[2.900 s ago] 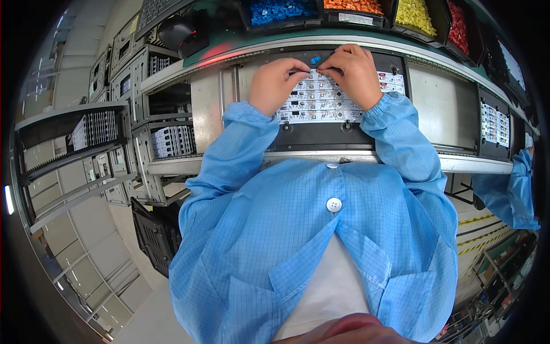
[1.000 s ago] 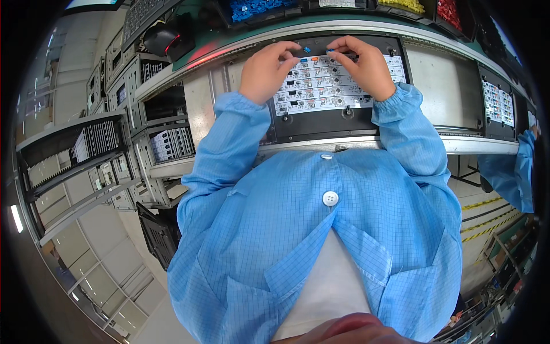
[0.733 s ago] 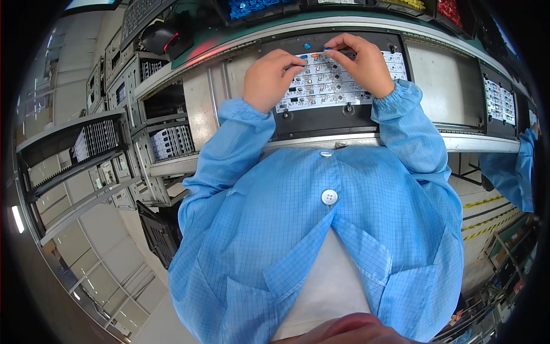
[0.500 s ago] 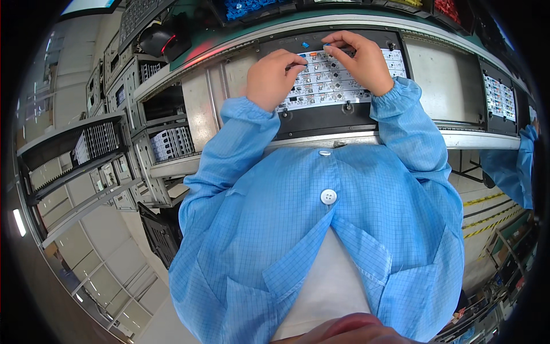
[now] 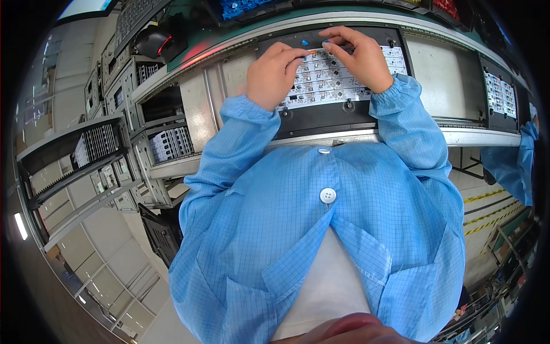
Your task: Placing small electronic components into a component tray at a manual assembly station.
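Observation:
White circuit boards (image 5: 321, 90) lie in strips in a black carrier (image 5: 326, 121) in front of me, dotted with small parts. My left hand (image 5: 272, 74) is over their left end, thumb and index finger pinched close together at the upper strip. Whatever is between those fingertips is hidden. At the carrier's far edge my right hand (image 5: 362, 57) pinches a small blue connector (image 5: 326, 42), which shows only partly. Between the two hands, another small blue connector (image 5: 305, 43) lies loose on the carrier's far border. An orange part (image 5: 313, 52) sits on the top strip beside my left fingertips.
Metal conveyor rails run left to right past the carrier. A second carrier with boards (image 5: 499, 94) stands at the right, near another person's blue sleeve (image 5: 510, 169). Bins of blue parts (image 5: 243, 8) and red parts (image 5: 448, 9) stand beyond. A black mouse (image 5: 153, 41) lies far left.
My left fingers have shifted slightly up along the top strip, and the blue spot seen at their tips is now covered. My right hand has risen a little, still pinching.

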{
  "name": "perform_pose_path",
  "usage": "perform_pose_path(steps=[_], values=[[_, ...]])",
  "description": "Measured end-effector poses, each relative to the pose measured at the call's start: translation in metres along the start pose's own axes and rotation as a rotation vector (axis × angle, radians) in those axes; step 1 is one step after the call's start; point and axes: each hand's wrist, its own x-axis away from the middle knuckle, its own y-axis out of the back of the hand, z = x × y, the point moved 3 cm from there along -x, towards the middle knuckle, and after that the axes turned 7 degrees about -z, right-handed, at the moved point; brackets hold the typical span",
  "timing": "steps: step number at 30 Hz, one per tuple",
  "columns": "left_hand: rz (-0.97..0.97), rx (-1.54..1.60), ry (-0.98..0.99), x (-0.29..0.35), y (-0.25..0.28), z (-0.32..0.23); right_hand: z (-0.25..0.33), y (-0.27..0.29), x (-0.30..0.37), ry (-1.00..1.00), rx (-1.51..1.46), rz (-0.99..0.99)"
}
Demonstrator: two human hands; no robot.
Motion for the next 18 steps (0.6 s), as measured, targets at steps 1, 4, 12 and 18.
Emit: perform_pose_path(steps=[1,4,12,18], values=[[-0.010,0.018,-0.012,0.000,0.000,0.002,0.001,0.000,0.000,0.023,0.003,-0.010],[0.073,0.086,0.142,-0.003,0.003,0.000,-0.004,0.000,0.002,0.037,0.103,-0.022],[0.055,0.097,0.074,-0.003,-0.007,0.005,-0.009,-0.001,0.004,0.048,0.071,-0.061],[0.003,0.054,-0.031,0.002,-0.013,0.004,-0.009,0.001,0.004,0.034,0.083,-0.016]])
